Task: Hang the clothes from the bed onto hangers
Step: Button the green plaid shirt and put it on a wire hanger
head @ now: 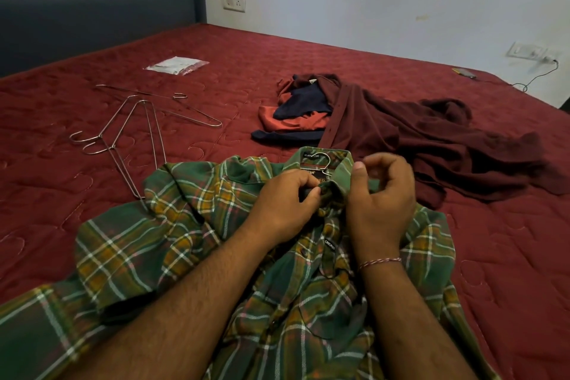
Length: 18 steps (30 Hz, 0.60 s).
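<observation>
So there's a green plaid shirt point(172, 244) spread out on the near part of the bed point(493, 256), which has a dark red quilted cover. A metal hanger hook point(322, 157) pokes out at the shirt's collar, so a hanger seems to be inside it already, though the rest of it is hidden under the fabric. Both hands are at the collar, just below that hook: the left hand point(282, 203) is pinching the left edge of the shirt's front, and the right hand point(384, 197) is pinching the right edge with thumb and curled fingers, the two hands close together. There's a thread bracelet point(381, 262) on the right wrist. Further out on the left lie spare wire hangers point(135, 120), loosely overlapping, the nearest one running under the shirt's shoulder. Far right of center is a pile of clothes point(385, 129): a maroon shirt draped over navy and rust-orange pieces. A small clear plastic bag point(177, 65) sits far left, near the dark blue headboard point(92, 3).
</observation>
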Available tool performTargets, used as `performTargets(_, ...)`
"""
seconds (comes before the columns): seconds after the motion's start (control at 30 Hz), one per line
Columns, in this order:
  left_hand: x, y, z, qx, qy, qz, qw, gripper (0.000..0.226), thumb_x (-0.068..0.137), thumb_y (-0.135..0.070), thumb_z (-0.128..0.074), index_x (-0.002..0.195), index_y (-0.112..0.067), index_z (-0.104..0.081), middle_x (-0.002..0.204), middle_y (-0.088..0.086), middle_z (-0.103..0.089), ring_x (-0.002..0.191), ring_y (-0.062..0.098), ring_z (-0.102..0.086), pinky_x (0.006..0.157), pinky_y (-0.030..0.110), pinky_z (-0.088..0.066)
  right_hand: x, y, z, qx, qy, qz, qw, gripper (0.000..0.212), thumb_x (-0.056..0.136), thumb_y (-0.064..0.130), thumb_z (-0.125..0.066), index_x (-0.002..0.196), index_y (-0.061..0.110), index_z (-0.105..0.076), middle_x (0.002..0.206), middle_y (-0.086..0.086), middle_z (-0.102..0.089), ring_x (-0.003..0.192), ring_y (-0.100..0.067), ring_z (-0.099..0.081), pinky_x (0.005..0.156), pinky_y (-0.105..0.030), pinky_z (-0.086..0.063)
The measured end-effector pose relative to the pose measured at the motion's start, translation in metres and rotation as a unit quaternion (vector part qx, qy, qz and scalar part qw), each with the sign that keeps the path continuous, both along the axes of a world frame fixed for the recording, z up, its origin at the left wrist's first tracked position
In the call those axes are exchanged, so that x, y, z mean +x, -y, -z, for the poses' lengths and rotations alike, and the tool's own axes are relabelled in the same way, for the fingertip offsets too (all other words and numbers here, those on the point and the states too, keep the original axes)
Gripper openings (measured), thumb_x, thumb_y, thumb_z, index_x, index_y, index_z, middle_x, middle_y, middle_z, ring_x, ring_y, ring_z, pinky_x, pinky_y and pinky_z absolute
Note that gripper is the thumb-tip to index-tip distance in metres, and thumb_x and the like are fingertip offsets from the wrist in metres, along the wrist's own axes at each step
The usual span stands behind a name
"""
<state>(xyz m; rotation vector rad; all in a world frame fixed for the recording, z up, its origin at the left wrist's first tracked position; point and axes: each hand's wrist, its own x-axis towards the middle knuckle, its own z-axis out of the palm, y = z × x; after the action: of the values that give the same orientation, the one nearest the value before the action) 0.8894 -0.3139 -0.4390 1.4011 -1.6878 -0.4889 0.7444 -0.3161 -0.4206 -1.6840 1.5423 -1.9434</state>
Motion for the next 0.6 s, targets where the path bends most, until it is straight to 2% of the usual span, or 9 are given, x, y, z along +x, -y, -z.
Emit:
performTargets(0.03, 0.0, 0.0, 0.0, -0.004, 0.004, -0.002, 1.0, 0.006, 0.096, -0.02, -0.066, 0.091, -0.022, -0.069, 0.09, -0.01, -0.065, 0.084, 0.006, -0.06, 0.072, 0.022, -0.045, -0.003, 0.006, -0.003, -0.03, -0.052, 0.012, 0.998, 0.005, 0.091, 0.023, -0.069, 0.093, 0.021, -0.065, 0.094, 0.004, -0.061, 0.092, -0.014, -0.056, 0.081, -0.03, -0.043)
performTargets(0.1, -0.001, 0.0, 0.001, -0.015, 0.018, -0.011, 1.0, 0.002, 0.091, -0.022, -0.069, 0.088, -0.022, -0.069, 0.088, -0.01, -0.064, 0.083, 0.008, -0.06, 0.074, 0.029, -0.049, -0.006, 0.025, -0.002, -0.026, -0.128, -0.042, 0.991, 0.009, 0.091, 0.03, -0.066, 0.094, 0.023, -0.072, 0.102, 0.005, -0.064, 0.102, -0.018, -0.058, 0.089, -0.036, -0.045)
performTargets(0.17, -0.002, -0.001, 0.003, -0.028, 0.058, -0.018, 0.998, 0.007, 0.083, -0.024, -0.072, 0.085, -0.026, -0.066, 0.087, -0.011, -0.062, 0.086, 0.011, -0.058, 0.078, 0.035, -0.052, -0.006, 0.041, 0.006, 0.068, -0.179, -0.116, 0.975, 0.023, 0.091, 0.043, -0.06, 0.089, 0.027, -0.077, 0.104, 0.01, -0.068, 0.106, -0.019, -0.063, 0.09, -0.044, -0.05)
performTargets(0.23, -0.003, -0.002, 0.004, -0.032, 0.104, -0.025, 0.994, 0.012, 0.079, -0.026, -0.074, 0.083, -0.029, -0.063, 0.088, -0.013, -0.062, 0.091, 0.012, -0.056, 0.082, 0.038, -0.052, -0.003, 0.045, 0.012, 0.174, -0.219, -0.116, 0.953, 0.028, 0.086, 0.048, -0.055, 0.087, 0.03, -0.077, 0.099, 0.015, -0.069, 0.108, -0.018, -0.064, 0.091, -0.046, -0.052)
performTargets(0.33, -0.003, -0.001, 0.005, -0.057, 0.152, -0.055, 0.985, 0.009, 0.081, -0.036, -0.071, 0.087, -0.031, -0.067, 0.092, -0.014, -0.063, 0.097, 0.013, -0.054, 0.087, 0.041, -0.049, -0.003, 0.046, 0.013, 0.26, -0.246, -0.05, 0.932, 0.02, 0.085, 0.036, -0.059, 0.105, 0.035, -0.065, 0.089, 0.014, -0.056, 0.114, -0.021, -0.054, 0.096, -0.043, -0.043)
performTargets(0.4, -0.002, 0.0, 0.005, -0.076, 0.165, -0.093, 0.979, 0.018, 0.08, -0.047, -0.061, 0.092, -0.035, -0.069, 0.099, -0.016, -0.058, 0.105, 0.012, -0.049, 0.09, 0.04, -0.042, 0.002, 0.048, 0.01, 0.3, -0.275, -0.039, 0.913, 0.028, 0.086, 0.033, -0.057, 0.113, 0.035, -0.054, 0.1, 0.007, -0.058, 0.117, -0.023, -0.048, 0.093, -0.044, -0.035)
performTargets(0.47, 0.0, 0.003, 0.003, -0.083, 0.146, -0.135, 0.977, 0.037, 0.08, -0.051, -0.054, 0.111, -0.036, -0.067, 0.119, -0.013, -0.055, 0.118, 0.013, -0.044, 0.097, 0.042, -0.035, 0.005, 0.05, 0.009, 0.313, -0.296, -0.031, 0.902, 0.035, 0.086, 0.032, -0.055, 0.121, 0.035, -0.049, 0.111, 0.002, -0.062, 0.119, -0.024, -0.046, 0.094, -0.046, -0.033)
performTargets(0.53, 0.004, 0.007, 0.002, -0.057, 0.138, -0.172, 0.974, 0.057, 0.086, -0.048, -0.054, 0.14, -0.03, -0.052, 0.143, -0.007, -0.049, 0.135, 0.018, -0.04, 0.109, 0.048, -0.029, 0.006, 0.05, 0.009, 0.307, -0.299, -0.024, 0.903, 0.039, 0.089, 0.029, -0.055, 0.127, 0.033, -0.049, 0.113, 0.0, -0.066, 0.12, -0.027, -0.046, 0.096, -0.048, -0.033)
performTargets(0.6, 0.008, 0.013, 0.002, 0.005, 0.143, -0.196, 0.97, 0.07, 0.094, -0.05, -0.053, 0.155, -0.022, -0.034, 0.153, -0.001, -0.046, 0.142, 0.022, -0.039, 0.115, 0.053, -0.023, 0.006, 0.051, 0.007, 0.304, -0.3, -0.016, 0.904, 0.039, 0.093, 0.027, -0.053, 0.132, 0.03, -0.051, 0.115, -0.001, -0.069, 0.121, -0.029, -0.046, 0.097, -0.049, -0.034)
